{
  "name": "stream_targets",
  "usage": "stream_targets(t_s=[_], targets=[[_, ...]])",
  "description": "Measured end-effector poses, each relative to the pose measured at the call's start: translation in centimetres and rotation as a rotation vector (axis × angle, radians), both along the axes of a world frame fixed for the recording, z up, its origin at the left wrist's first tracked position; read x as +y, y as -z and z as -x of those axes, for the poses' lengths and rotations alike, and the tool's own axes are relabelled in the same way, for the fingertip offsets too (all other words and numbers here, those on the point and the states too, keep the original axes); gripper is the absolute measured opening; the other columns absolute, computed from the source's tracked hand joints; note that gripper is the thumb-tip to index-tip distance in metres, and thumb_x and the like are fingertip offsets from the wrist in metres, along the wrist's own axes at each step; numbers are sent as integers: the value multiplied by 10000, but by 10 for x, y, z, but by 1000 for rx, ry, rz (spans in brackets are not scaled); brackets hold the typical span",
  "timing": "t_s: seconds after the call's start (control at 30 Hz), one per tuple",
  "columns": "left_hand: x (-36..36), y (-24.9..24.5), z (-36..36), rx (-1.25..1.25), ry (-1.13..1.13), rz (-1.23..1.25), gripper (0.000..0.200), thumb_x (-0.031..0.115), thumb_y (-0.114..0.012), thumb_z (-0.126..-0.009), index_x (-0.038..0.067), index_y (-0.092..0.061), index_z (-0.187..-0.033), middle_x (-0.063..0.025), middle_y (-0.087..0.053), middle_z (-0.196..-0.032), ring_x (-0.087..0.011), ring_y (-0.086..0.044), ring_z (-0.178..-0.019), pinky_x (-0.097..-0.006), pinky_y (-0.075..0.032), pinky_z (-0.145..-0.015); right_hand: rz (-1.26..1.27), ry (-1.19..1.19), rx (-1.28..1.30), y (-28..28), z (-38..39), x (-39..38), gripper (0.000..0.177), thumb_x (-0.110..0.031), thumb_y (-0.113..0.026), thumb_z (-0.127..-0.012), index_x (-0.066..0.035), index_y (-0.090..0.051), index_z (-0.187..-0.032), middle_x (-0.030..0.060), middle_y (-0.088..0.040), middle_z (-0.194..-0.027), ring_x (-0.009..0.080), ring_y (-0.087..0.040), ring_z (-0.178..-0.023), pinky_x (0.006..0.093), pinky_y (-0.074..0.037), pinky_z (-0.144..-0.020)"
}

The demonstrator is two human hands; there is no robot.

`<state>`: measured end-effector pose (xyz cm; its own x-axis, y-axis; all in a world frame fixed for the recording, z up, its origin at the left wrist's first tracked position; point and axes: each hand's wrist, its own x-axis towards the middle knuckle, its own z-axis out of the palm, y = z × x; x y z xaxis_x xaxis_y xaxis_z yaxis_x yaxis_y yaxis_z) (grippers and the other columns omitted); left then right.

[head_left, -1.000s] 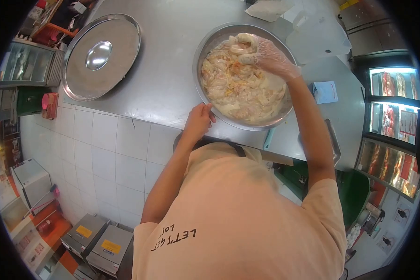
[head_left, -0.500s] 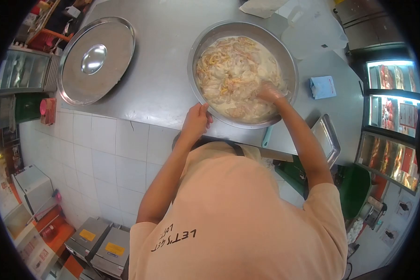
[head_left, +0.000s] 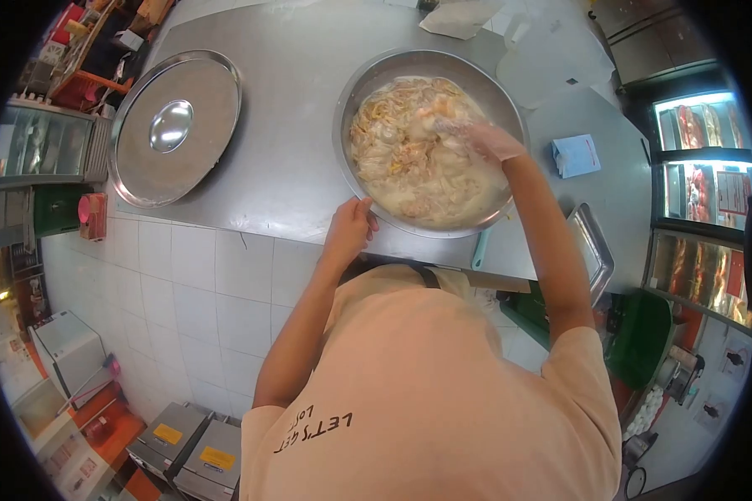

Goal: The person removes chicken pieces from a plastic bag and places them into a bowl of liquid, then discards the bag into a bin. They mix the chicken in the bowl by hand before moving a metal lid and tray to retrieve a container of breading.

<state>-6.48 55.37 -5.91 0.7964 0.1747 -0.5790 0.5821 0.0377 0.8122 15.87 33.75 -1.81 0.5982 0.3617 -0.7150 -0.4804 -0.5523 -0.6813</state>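
Observation:
A wide steel bowl (head_left: 515, 108) holds pale raw meat pieces (head_left: 393, 142), which look like chicken, in a milky liquid with yellowish strips among them. My right hand (head_left: 491, 144), in a clear glove, reaches into the bowl from its right side. Its fingers are smeared by motion and merge with the wet pieces near the middle. At the bowl's near left rim, my left hand (head_left: 351, 230) is bare, its fingers curled and the thumb side against the rim. Close to the bowl's near side, a teal handle (head_left: 480, 249) lies at the table edge.
On the left of the steel table (head_left: 284, 108) lies a large round lid (head_left: 134, 125). A blue and white packet (head_left: 576, 155) is right of the bowl, and a translucent plastic container (head_left: 551, 58) stands behind it. A metal tray (head_left: 591, 246) sits at the right edge.
My right hand has moved up and toward the far middle of the bowl, stirring the meat. My left hand stays at the rim. The whole view has shifted slightly.

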Motion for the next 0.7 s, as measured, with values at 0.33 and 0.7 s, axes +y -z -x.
stream_targets(t_s=[0.33,0.7], targets=[[3,2,0,6,-7,41,338,324,-434,-984,32,-535,-848,-29,-568,-662,-96,-499,-515,-248,-403,-428,104,-513,-549,-46,-5,23,443,-274,-624,-841,-83,-574,-1237,113,-562,-1216,260,-532,-1098,322,-403,-968],[5,2,-3,23,14,74,319,331,-424,-992,51,-535,-885,-24,-563,-678,-89,-495,-524,-241,-410,-432,440,-426,-471,4,-43,28,426,-395,-601,-851,-126,-621,-1180,89,-531,-1307,236,-495,-1174,322,-360,-1025]])
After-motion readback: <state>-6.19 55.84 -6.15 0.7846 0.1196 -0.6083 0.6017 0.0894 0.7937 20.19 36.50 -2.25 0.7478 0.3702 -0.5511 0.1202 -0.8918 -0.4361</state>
